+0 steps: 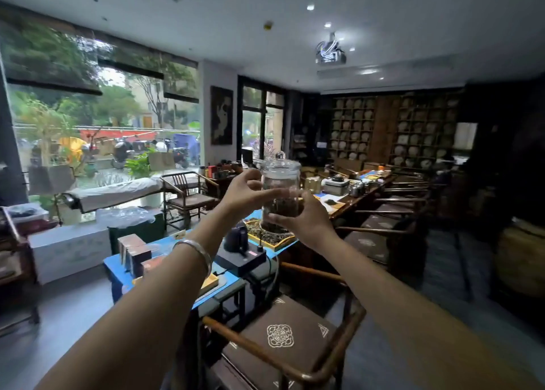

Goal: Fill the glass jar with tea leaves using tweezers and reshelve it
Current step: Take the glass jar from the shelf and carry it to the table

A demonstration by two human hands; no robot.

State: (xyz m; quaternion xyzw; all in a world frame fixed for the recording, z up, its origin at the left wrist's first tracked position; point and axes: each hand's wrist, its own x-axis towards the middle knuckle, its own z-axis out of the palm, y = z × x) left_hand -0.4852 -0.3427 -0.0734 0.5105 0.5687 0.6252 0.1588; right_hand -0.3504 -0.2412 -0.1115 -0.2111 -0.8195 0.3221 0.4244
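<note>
Up at arm's length, the lidded glass jar (pixel 280 190), partly filled with dark tea leaves (pixel 283 207), is held above the tea tray (pixel 269 238); left hand (pixel 243 195) fingers wrap its side, right hand (pixel 306 218) cups its base.

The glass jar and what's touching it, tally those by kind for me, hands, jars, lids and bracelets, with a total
Hands: 2, left hand and right hand, both on the jar
Glass jars: 1, glass jar
Lids: 1, glass lid, on the jar
Bracelets: 1, silver bracelet, left wrist
Total: 5
</note>
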